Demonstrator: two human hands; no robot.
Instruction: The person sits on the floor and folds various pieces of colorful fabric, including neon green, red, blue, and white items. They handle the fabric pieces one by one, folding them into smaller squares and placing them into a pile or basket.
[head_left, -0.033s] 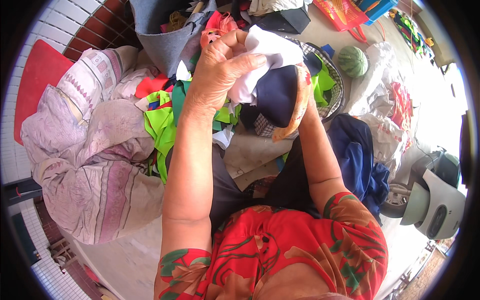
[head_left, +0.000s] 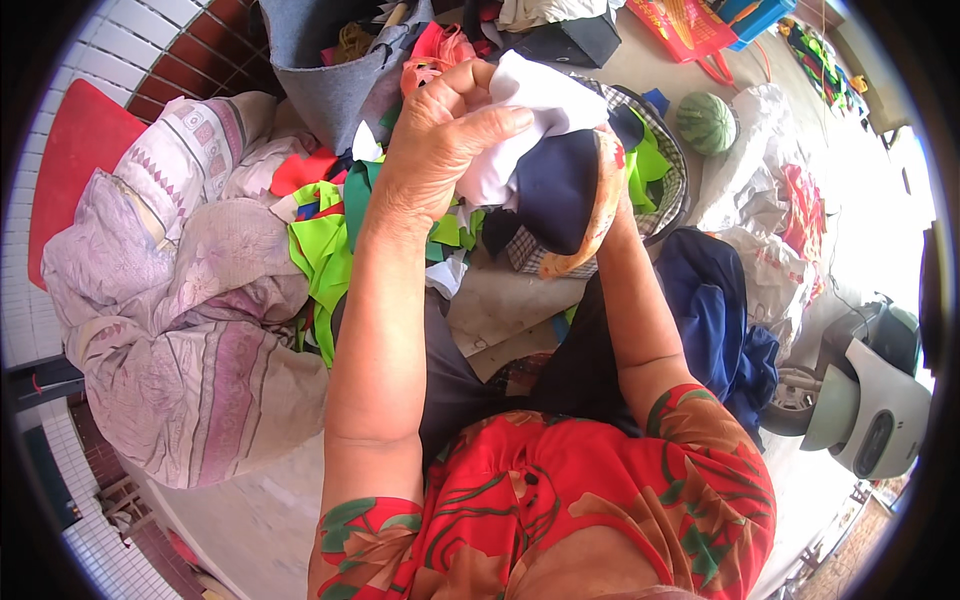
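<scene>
My left hand [head_left: 440, 140] is raised in front of me, its fingers closed around a bunched white cloth [head_left: 540, 105]. The cloth is pressed into a dark navy padded fabric piece [head_left: 555, 190] with a tan patterned rim [head_left: 600, 215]. My right forearm [head_left: 635, 310] rises to the back of that piece. My right hand is hidden behind it and seems to hold it up. Both hands are over my lap, above a heap of bright fabric scraps [head_left: 320, 245].
A pale lilac patterned quilt bundle [head_left: 180, 330] lies at left, with a red board [head_left: 75, 150] behind it. A grey felt bin [head_left: 320, 50] and a checked basket [head_left: 668, 190] stand beyond the hands. At right are a watermelon [head_left: 706, 122], white bags [head_left: 760, 200], blue cloth [head_left: 715, 310] and a scooter [head_left: 865, 400].
</scene>
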